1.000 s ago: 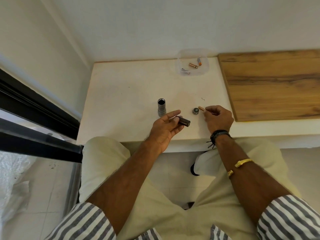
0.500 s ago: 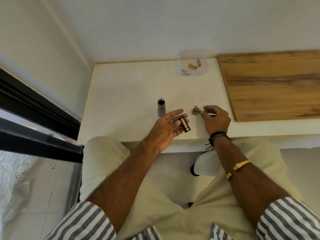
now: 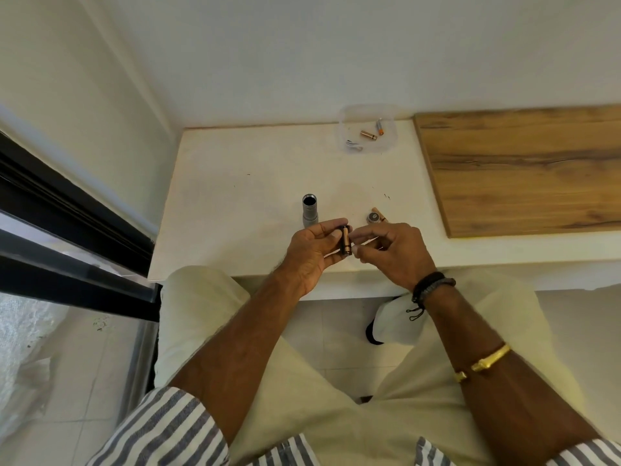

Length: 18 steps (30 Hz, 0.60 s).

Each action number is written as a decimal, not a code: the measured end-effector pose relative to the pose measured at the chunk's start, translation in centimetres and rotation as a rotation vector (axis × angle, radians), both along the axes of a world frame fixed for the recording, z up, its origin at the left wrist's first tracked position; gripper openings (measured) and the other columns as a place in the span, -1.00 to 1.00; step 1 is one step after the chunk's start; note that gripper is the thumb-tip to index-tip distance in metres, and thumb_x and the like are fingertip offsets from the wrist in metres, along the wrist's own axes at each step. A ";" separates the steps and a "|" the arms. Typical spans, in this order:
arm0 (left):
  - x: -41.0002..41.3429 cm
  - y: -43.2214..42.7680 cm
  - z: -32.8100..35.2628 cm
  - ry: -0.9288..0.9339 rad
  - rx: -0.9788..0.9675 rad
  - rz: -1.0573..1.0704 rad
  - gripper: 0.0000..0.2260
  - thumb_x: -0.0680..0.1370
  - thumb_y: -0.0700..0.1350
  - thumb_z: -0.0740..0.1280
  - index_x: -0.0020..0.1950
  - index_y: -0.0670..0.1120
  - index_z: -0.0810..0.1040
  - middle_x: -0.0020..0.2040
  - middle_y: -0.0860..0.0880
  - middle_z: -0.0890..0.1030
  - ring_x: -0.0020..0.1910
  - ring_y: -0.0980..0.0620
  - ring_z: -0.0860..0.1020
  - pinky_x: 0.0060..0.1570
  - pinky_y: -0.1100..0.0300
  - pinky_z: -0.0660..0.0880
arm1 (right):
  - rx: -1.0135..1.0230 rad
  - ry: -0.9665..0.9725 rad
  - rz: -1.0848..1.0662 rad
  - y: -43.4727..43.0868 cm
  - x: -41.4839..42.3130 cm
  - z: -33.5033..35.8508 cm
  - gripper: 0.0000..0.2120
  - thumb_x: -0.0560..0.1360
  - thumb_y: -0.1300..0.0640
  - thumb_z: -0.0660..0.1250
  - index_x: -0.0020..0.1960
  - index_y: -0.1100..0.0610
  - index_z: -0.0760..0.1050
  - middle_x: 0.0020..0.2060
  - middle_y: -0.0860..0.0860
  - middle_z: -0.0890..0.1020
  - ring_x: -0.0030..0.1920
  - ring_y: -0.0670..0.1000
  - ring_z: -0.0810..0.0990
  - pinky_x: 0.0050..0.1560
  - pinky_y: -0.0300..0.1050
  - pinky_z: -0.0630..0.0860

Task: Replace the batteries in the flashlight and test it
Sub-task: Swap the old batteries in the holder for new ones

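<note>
The grey flashlight body (image 3: 309, 210) stands upright on the white table (image 3: 235, 196), its open end up. My left hand (image 3: 311, 252) holds the black battery holder (image 3: 345, 242) with a copper battery showing in it. My right hand (image 3: 395, 253) is right beside it, forefinger and thumb pinched against the holder's right side. The round tail cap (image 3: 372, 216) lies on the table behind my right hand, with a loose copper battery (image 3: 380, 212) touching it.
A clear plastic container (image 3: 389, 142) at the back of the table holds two batteries and a small metal piece. A wooden board (image 3: 524, 169) covers the right side. A black window frame (image 3: 67, 223) runs along the left.
My right hand left the loose battery beside the tail cap and moved left to the holder. My left hand turned the holder so that it stands more upright.
</note>
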<state>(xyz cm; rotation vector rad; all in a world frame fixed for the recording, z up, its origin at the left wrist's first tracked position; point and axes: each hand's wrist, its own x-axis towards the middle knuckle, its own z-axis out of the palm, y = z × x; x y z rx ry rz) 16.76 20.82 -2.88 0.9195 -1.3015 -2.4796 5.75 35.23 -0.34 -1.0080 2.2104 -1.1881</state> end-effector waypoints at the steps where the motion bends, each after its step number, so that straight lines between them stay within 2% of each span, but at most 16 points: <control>1: 0.0 0.0 -0.1 -0.012 -0.008 -0.004 -0.80 0.61 -0.29 0.29 0.16 -0.14 0.64 0.06 -0.12 0.71 0.05 -0.13 0.68 -0.04 0.06 0.63 | 0.011 0.015 0.011 -0.1 0.0 0.0 -0.78 0.47 0.19 0.52 0.10 0.07 0.70 -0.16 -0.10 0.72 -0.22 -0.14 0.72 -0.08 -0.31 0.64; 3: 0.1 -0.1 -0.2 -0.032 -0.033 -0.012 -0.81 0.61 -0.28 0.30 0.15 -0.14 0.64 0.06 -0.13 0.71 0.03 -0.12 0.69 -0.06 0.07 0.63 | 0.017 0.044 0.025 -0.2 0.1 -0.1 -0.79 0.46 0.19 0.53 0.10 0.08 0.71 -0.16 -0.11 0.72 -0.19 -0.17 0.70 -0.04 -0.33 0.62; 6: 0.3 -0.2 -0.3 -0.058 -0.070 -0.024 -0.83 0.60 -0.27 0.32 0.13 -0.13 0.65 0.03 -0.13 0.72 -0.02 -0.10 0.70 -0.09 0.10 0.63 | 0.023 0.128 0.062 -0.4 0.2 0.1 -0.81 0.47 0.19 0.52 0.08 0.09 0.72 -0.11 -0.07 0.74 -0.20 -0.21 0.66 -0.06 -0.49 0.54; 7: 0.3 -0.2 -0.3 -0.068 -0.078 -0.027 -0.83 0.60 -0.28 0.32 0.12 -0.13 0.66 0.01 -0.14 0.72 -0.03 -0.10 0.70 -0.10 0.11 0.63 | 0.029 0.161 0.080 -0.4 0.3 0.2 -0.82 0.47 0.19 0.52 0.07 0.09 0.73 -0.10 -0.05 0.75 -0.20 -0.17 0.67 -0.05 -0.46 0.54; 11: 0.4 -0.3 -0.5 -0.098 -0.099 -0.039 -0.85 0.59 -0.28 0.33 0.08 -0.13 0.66 -0.02 -0.15 0.72 -0.05 -0.11 0.70 -0.11 0.10 0.64 | 0.051 0.270 0.148 -0.6 0.5 0.8 -0.84 0.47 0.19 0.51 0.04 0.12 0.73 -0.12 0.03 0.74 -0.19 -0.03 0.69 0.00 -0.14 0.63; 15: 0.4 -0.3 -0.4 -0.112 -0.109 -0.048 -0.86 0.59 -0.28 0.33 0.10 -0.16 0.65 0.01 -0.17 0.71 -0.06 -0.11 0.71 -0.14 0.10 0.65 | 0.072 0.325 0.215 -0.7 0.6 1.2 -0.82 0.48 0.19 0.50 0.08 0.12 0.73 -0.07 0.06 0.74 -0.14 0.03 0.68 0.07 -0.07 0.62; 18: 0.4 -0.3 -0.5 -0.132 -0.136 -0.061 -0.82 0.59 -0.28 0.33 0.17 -0.22 0.62 0.08 -0.23 0.68 -0.07 -0.12 0.70 -0.07 0.04 0.67 | 0.088 0.362 0.240 -0.9 0.7 1.2 -0.80 0.48 0.17 0.49 0.11 0.12 0.71 -0.05 0.07 0.72 -0.11 0.04 0.67 0.08 -0.03 0.63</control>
